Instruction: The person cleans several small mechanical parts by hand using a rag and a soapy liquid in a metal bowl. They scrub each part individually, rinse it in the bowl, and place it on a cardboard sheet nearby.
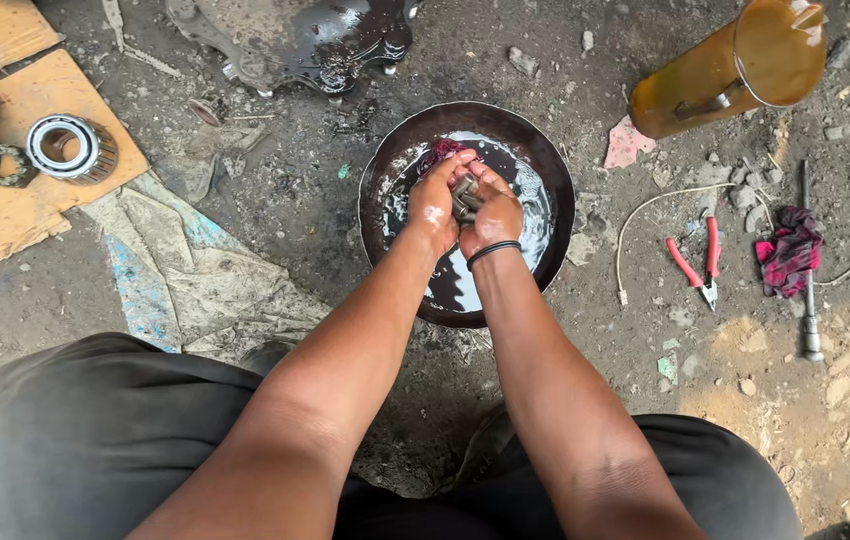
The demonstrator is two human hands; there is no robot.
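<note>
Washing is midway: left hand (433,205) and right hand (490,212) both closed around a small grey metal part (464,197) over the round dark liquid-filled pan (385,160) (rag-like purple cloth (442,152) at its far side); the part looks greasy.

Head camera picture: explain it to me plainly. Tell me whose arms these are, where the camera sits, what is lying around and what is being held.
The camera is worn on a person's head and looks down, so the two bare arms are that person's own. The left hand and right hand are closed together around a small grey metal part, held over a dark round pan of oily liquid on the dirt ground. A purplish rag lies in the pan. To the right lie red-handled pliers, a red cloth and an amber plastic jug. To the left, a bearing ring rests on cardboard.
</note>
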